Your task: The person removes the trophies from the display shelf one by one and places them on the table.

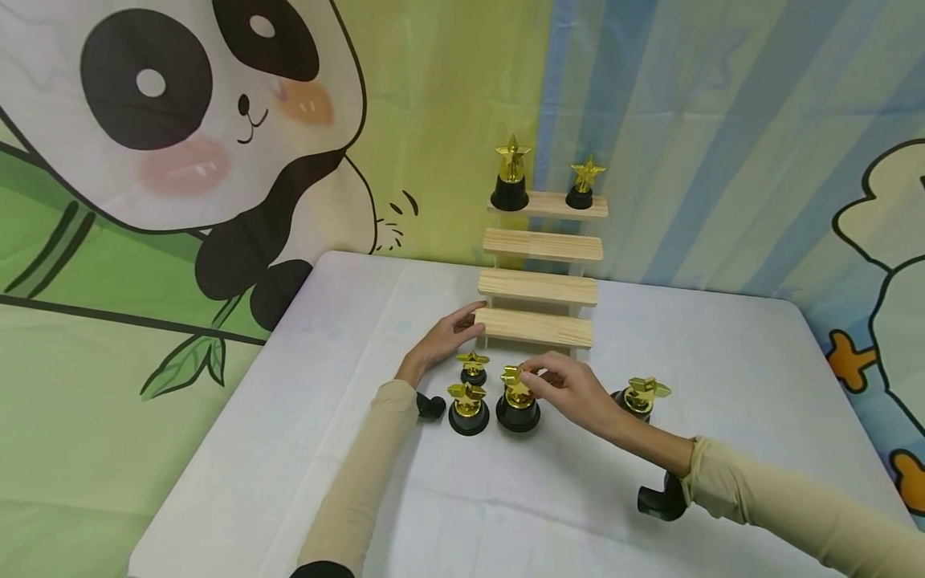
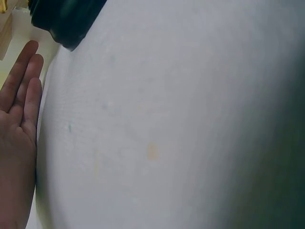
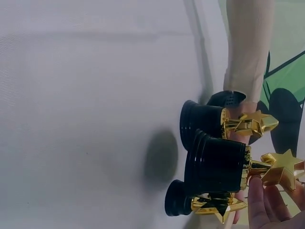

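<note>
My right hand (image 1: 578, 393) pinches the gold star top of a black-based star trophy (image 1: 518, 415). In the right wrist view, fingertips (image 3: 257, 200) grip that trophy (image 3: 217, 162) just under its star; whether its base touches the table I cannot tell. My left hand (image 1: 446, 335) has its fingers at the left end of the lowest shelf of a wooden tiered stand (image 1: 535, 327). In the left wrist view the left hand (image 2: 19, 129) shows extended fingers. Near it stand a small star trophy (image 1: 473, 373) and a medium one (image 1: 468, 413).
On the stand's top shelf (image 1: 552, 206) are a larger star trophy (image 1: 511, 189) at left and a smaller one (image 1: 580, 193) at right. Behind my right wrist, another star trophy (image 1: 639, 395) is partly hidden. A white cloth covers the table (image 1: 506, 514); a printed panda backdrop (image 1: 433, 144) hangs behind.
</note>
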A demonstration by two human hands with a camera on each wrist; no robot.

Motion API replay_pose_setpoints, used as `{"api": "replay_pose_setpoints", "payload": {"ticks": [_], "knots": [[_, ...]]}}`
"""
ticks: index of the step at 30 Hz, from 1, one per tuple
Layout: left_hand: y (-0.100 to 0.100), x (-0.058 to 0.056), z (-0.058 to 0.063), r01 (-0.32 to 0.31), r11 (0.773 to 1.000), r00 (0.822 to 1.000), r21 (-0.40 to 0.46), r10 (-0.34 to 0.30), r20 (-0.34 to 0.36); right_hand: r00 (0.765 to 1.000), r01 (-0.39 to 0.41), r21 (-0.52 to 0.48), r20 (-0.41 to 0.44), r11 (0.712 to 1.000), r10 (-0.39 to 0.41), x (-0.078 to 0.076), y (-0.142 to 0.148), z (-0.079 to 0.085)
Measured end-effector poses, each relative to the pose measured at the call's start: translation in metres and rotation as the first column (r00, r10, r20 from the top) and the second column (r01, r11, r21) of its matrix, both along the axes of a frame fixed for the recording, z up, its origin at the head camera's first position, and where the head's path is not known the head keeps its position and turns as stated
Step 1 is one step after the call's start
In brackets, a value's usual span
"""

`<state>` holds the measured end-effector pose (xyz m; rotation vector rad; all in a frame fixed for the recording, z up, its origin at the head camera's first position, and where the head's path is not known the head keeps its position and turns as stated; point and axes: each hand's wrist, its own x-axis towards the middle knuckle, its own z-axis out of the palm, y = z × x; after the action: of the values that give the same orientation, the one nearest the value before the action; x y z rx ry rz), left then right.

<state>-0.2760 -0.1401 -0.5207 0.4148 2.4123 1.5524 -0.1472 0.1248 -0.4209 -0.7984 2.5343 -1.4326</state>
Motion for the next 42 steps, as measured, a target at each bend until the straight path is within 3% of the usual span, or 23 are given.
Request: {"api": "replay_pose_setpoints", "payload": {"ticks": [9,42], "knots": [[0.0,0.0,-0.002,0.005,1.0,1.0,0.003,-0.005,-0.003,1.0,0.002,0.006,-0.022,1.0,-0.002,0.0,-0.001,-0.011],[0.001,0.0,-0.003,-0.004,1.0,1.0,0.006,0.004,-0.009,0.999,-0.017,0.042,-0.034,0.999,0.018,0.013,-0.001,-0.027]]}}
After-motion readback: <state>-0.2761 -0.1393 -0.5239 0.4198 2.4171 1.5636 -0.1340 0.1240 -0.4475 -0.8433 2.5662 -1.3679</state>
